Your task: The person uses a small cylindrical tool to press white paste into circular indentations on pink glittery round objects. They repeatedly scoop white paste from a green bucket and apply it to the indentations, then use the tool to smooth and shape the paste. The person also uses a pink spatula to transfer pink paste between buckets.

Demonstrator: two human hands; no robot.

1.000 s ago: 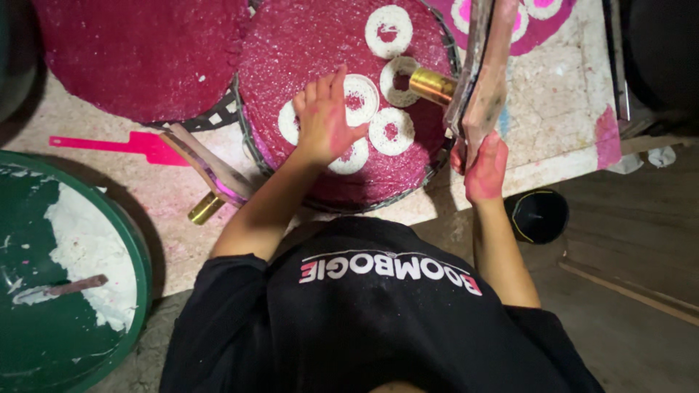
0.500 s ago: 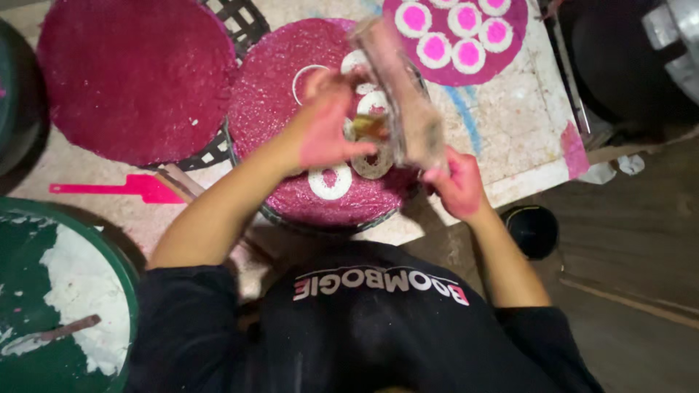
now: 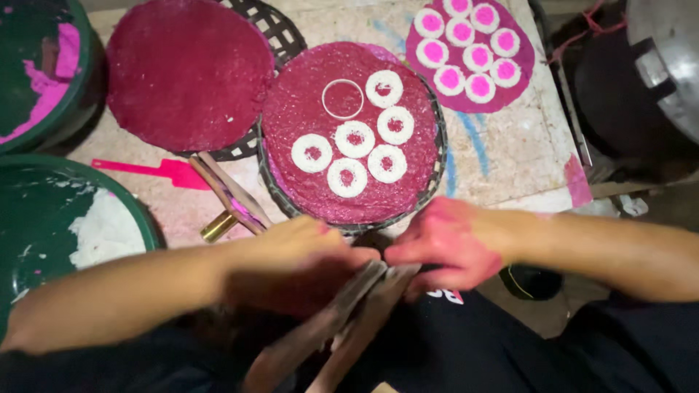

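My left hand (image 3: 291,263) and my right hand (image 3: 445,251) meet low in the view, close to my body. Both grip a hinged wooden press (image 3: 349,320) whose two flat arms slant down to the left. My right hand is stained pink. Just beyond my hands lies a dark red disc (image 3: 306,189) on a round woven tray (image 3: 437,156). On the disc sit several white rings with red centres (image 3: 354,138) and one thin white ring outline (image 3: 342,98).
A plain red disc (image 3: 186,69) lies at the upper left, a pink disc with white rings (image 3: 470,51) at the upper right. A second wooden tool with a brass end (image 3: 227,202) and a pink spatula (image 3: 156,169) lie left. Green basins (image 3: 44,218) stand left, a metal pot (image 3: 666,58) right, a black cup (image 3: 531,282) below it.
Both hands have come back from the ring-covered disc toward my body, bringing the wooden press down with them. More white rings now lie on the disc.
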